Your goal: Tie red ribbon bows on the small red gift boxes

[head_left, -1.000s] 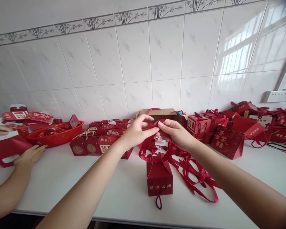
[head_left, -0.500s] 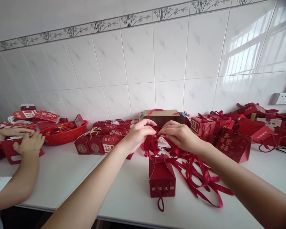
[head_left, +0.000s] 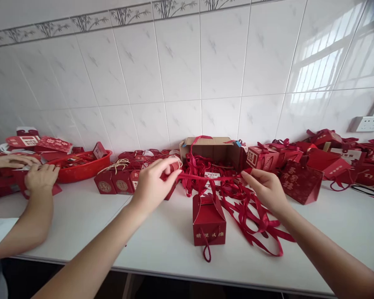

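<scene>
A red ribbon (head_left: 218, 179) is stretched level between my two hands above a small red gift box (head_left: 209, 220). My left hand (head_left: 157, 178) pinches one end, and my right hand (head_left: 263, 185) pinches the other. The gift box stands upright on the white table, with its flaps folded together at the top and a dark red cord loop (head_left: 207, 252) hanging down its front. Part of the ribbon dips to the top of the box; how it is fastened there I cannot tell. Loose red ribbons (head_left: 262, 228) lie tangled to the right of the box.
Behind is an open cardboard box (head_left: 233, 153) with ribbons spilling out. Red gift boxes (head_left: 302, 182) pile up at right; more boxes (head_left: 107, 181) stand at left near a red basin (head_left: 84, 168). A co-worker's hands (head_left: 43, 178) handle red card at far left.
My hands have moved apart, left hand to the left and right hand to the right, pulling the ribbon taut between them. The camera view has shifted slightly.
</scene>
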Motion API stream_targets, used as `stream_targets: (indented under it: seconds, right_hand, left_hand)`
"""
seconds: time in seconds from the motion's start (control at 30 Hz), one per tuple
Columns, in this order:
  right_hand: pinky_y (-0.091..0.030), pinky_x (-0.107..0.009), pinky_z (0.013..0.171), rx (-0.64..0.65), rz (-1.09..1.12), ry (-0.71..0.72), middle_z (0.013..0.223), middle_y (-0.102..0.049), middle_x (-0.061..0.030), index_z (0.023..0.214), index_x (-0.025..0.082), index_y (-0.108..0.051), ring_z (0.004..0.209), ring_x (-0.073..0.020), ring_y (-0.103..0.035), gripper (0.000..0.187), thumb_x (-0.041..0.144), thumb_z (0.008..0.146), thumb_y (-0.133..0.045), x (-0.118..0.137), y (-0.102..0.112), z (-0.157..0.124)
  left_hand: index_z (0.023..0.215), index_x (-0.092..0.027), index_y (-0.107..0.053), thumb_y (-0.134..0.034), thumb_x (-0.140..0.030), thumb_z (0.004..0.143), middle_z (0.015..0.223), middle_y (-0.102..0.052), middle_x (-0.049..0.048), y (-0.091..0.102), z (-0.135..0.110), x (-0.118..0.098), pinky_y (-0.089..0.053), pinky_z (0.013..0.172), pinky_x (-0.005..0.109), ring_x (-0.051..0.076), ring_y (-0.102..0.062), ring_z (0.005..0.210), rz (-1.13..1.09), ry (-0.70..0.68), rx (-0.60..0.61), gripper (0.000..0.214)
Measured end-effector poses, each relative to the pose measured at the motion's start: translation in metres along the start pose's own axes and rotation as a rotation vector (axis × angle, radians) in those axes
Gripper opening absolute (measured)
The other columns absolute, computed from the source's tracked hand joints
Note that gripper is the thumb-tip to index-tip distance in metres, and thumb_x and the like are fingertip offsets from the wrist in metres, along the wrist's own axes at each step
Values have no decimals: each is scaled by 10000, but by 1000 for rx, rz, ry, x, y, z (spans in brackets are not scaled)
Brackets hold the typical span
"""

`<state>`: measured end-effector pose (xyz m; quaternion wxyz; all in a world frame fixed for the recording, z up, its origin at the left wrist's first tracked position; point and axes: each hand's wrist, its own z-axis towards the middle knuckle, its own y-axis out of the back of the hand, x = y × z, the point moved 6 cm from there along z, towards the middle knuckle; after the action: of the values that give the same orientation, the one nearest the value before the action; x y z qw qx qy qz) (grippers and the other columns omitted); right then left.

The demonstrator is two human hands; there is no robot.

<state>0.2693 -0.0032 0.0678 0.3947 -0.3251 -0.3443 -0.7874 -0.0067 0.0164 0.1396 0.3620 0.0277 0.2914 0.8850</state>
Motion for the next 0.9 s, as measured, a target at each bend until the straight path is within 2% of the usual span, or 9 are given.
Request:
stream_targets:
  seconds: [0.1,0.2,0.3,0.37,0.47,0.53,0.63,0.73,0.9]
  right_hand:
    - [-193,-239,424,50,-262,-106,469,-302,51,542,194,-427,444,-87,-253,393,470,805,-520,-39,24,-19]
    - [-263,-251,440,112,-488,-164,470,-404,22,557,187,-505,457,-114,-335,337,431,789,-490,-79,40,-35]
    - [-321,-279,448,241,-598,-203,469,-488,-14,541,189,-549,455,-152,-427,358,424,798,-469,-107,39,-46]
    - [-408,-311,512,279,-618,-198,595,-602,-56,656,186,-639,544,-201,-541,339,442,808,-476,-110,33,-47]
    - [-486,-403,777,161,-613,-110,1055,-648,-140,1057,175,-653,911,-293,-621,413,476,830,-485,-86,24,-40]
    - [-466,-421,890,139,-545,-19,1187,-596,-152,1147,172,-614,1051,-297,-588,441,474,867,-456,-61,9,-36]
    - [-457,-393,959,349,-354,94,1234,-595,-117,1173,207,-608,1135,-264,-565,424,484,881,-476,-27,-30,-37]
    - [-409,-418,1037,493,-254,141,1365,-516,-110,1311,202,-515,1256,-274,-481,574,511,829,-565,-7,-60,-40]
    - [-420,-439,1024,615,-239,140,1372,-519,-114,1383,181,-441,1244,-285,-496,645,401,802,-615,-3,-78,-39]
  left_hand:
    - [1005,-213,-653,-555,-261,819,652,-491,-36,2,-25,36,-431,583,235,124,-494,560,95,37,89,216]
    - [983,-211,-645,-501,-243,814,638,-494,-27,-7,-60,75,-462,608,242,146,-549,600,89,104,210,224]
    - [905,-215,-655,-514,-220,765,635,-530,-19,-25,-96,102,-470,575,250,152,-568,560,65,181,372,199]
    - [869,-216,-659,-521,-222,754,669,-569,-5,-36,-111,107,-480,571,259,157,-587,562,34,215,450,179]
    - [809,-214,-645,-523,-260,778,826,-642,42,-46,-110,92,-501,711,317,205,-639,742,-10,220,417,134]
    - [798,-212,-626,-514,-292,807,900,-655,57,-53,-100,74,-484,815,356,229,-635,870,-102,244,372,137]
    - [910,-218,-612,-558,-343,802,1010,-659,63,-75,-91,47,-466,891,380,236,-615,992,-355,385,391,174]
    - [1013,-221,-578,-597,-343,775,1145,-618,82,-100,-91,25,-474,874,376,250,-571,1096,-547,509,449,269]
    - [1023,-214,-555,-624,-283,750,1141,-590,83,-112,-95,10,-453,883,371,237,-569,1066,-599,525,425,290]
